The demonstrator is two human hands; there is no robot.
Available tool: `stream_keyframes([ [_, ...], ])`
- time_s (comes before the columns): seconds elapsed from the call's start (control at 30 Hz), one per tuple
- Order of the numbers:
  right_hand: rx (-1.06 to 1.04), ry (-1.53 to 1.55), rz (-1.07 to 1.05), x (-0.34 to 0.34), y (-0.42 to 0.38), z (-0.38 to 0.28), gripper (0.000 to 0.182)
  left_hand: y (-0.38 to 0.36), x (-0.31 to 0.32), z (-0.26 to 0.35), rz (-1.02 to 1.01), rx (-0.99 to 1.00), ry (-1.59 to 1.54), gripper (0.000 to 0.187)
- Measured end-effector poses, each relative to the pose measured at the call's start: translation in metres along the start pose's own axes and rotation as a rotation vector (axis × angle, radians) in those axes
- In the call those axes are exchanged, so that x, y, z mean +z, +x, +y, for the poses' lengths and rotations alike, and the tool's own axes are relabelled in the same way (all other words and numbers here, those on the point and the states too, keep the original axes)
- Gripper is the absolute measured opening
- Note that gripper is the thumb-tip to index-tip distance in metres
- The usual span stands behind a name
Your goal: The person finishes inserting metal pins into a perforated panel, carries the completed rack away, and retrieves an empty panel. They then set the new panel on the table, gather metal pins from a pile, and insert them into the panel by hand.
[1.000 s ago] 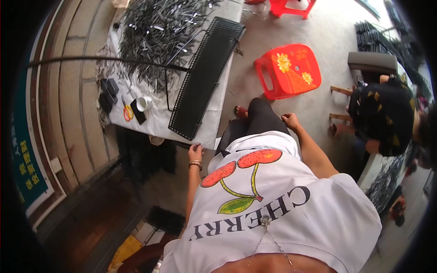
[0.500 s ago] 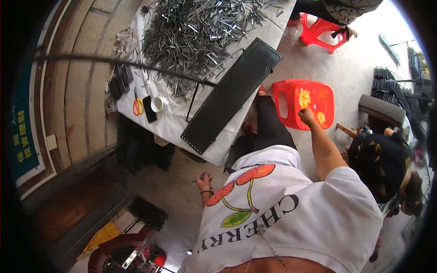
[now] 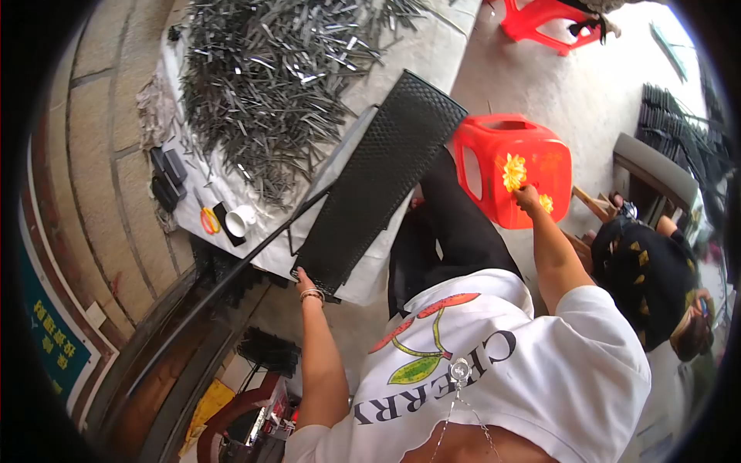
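Note:
My left hand is at the near left corner of a long black panel with a woven-looking surface and thin metal legs. The thumb lies on the panel's edge and the other fingers are largely hidden; the hand seems to grip the corner. The panel lies slanted across a white-covered table, its near end at the table's edge. My right hand is closed in front of a red plastic stool with yellow flowers on its top. Whatever it holds, if anything, cannot be made out.
A large heap of thin metal strips covers the table's far part. Orange-handled scissors, a phone and a white cup stand at the left. A dark rod crosses the view. A person is at the right.
My left hand has moved up from beside my body to the panel's corner. My right hand stays closed by the stool. The view has shifted, and the dark rod now slants more steeply.

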State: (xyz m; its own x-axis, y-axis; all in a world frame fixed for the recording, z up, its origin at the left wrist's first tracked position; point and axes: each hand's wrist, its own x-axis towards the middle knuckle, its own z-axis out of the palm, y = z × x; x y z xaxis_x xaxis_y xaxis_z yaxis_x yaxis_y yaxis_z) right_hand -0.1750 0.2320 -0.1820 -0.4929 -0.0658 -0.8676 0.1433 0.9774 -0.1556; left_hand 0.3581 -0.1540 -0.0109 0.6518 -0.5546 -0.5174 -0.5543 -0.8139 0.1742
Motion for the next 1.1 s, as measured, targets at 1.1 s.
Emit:
stream_keyframes([
  [1.1,-0.258,-0.442,-0.357,-0.044,0.007,-0.153,0.039,-0.007,-0.004,-0.042,-0.305,-0.035,-0.21,0.087],
])
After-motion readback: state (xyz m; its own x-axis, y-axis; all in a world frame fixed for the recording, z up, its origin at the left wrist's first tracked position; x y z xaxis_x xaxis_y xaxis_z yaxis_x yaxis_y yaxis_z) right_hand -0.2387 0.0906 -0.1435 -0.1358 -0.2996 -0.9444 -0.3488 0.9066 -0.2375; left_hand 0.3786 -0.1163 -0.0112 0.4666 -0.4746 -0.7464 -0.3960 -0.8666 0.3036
